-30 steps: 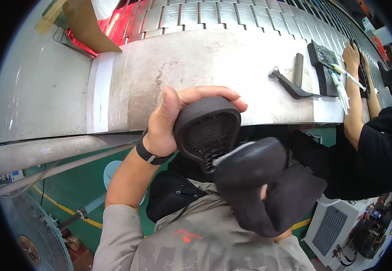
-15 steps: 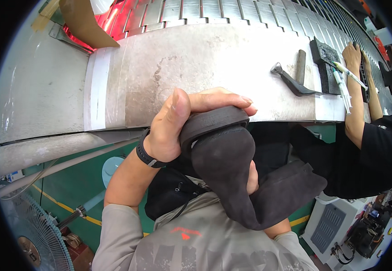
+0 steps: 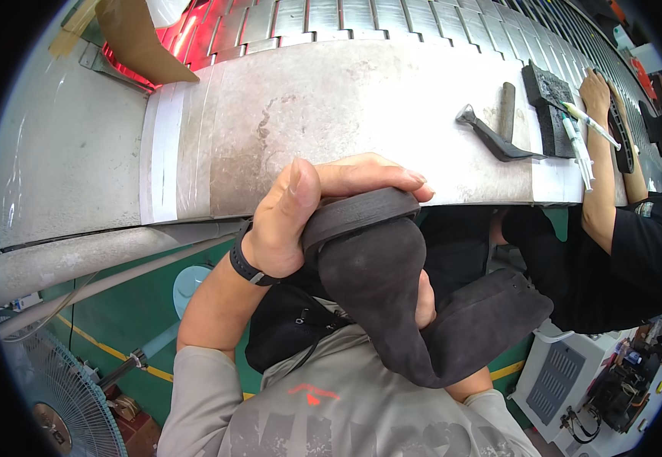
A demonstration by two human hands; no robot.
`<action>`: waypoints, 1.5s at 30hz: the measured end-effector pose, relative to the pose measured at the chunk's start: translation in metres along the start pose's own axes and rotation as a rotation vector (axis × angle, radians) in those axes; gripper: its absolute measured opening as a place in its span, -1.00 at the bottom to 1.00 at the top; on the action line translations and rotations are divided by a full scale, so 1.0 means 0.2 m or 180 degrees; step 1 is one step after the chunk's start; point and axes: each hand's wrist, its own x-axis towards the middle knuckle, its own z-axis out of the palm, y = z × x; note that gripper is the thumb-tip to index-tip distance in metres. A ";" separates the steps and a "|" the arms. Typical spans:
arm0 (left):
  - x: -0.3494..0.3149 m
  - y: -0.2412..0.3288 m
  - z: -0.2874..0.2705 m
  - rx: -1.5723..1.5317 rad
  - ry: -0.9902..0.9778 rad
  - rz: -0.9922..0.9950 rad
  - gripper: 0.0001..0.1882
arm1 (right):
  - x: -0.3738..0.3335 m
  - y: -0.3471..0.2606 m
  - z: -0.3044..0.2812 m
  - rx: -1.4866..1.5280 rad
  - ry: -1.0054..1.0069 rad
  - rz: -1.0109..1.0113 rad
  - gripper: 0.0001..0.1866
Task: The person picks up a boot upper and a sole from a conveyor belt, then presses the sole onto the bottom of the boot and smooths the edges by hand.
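Boot upper [image 3: 373, 263] raised against sole [image 3: 365, 212] | left fingers [image 3: 380, 179] cupping sole | right fingers [image 3: 426, 302] mostly hidden, hold unclear | best kept centred

Holds the left forearm [image 3: 213, 316] slanted from the near left toward the far side, with the left hand [image 3: 276, 228] curved in a cupped grip, with the thumb [image 3: 299, 183] raised toward the far side and with the fingers [image 3: 365, 174] close together, extended rightward and bent over at the tips. Tucks the right forearm [image 3: 470, 386] at the near right, mostly hidden, and shows only a narrow strip of the right hand [image 3: 424, 303], nearer and farther right than the left hand.
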 end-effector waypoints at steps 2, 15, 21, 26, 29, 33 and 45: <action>0.00 0.00 0.00 0.0030 -0.0017 0.0015 0.11 | 0.00 -0.01 0.01 -0.0076 0.0024 0.0058 -0.23; 0.00 0.00 0.00 0.0009 -0.0021 -0.0032 0.10 | 0.00 -0.02 0.02 0.0003 -0.0305 0.0063 -0.15; 0.00 -0.01 0.00 0.0007 -0.0017 -0.0030 0.11 | 0.00 0.00 0.04 -0.0035 -0.0151 -0.0026 -0.13; 0.01 0.00 0.00 0.0052 -0.0073 -0.0058 0.06 | 0.00 -0.02 0.08 0.0148 -0.0145 -0.0041 -0.11; 0.01 0.01 0.00 0.0063 -0.0062 -0.0103 0.05 | 0.00 -0.05 0.12 0.0112 -0.0113 0.0036 -0.09; 0.01 -0.02 0.00 -0.0020 0.0021 -0.0105 0.08 | 0.02 -0.12 0.22 0.0289 -0.0053 0.0110 -0.14; 0.03 0.02 0.02 0.0215 0.0093 -0.0408 -0.06 | 0.08 -0.23 0.47 0.0726 -0.0152 -0.0059 -0.30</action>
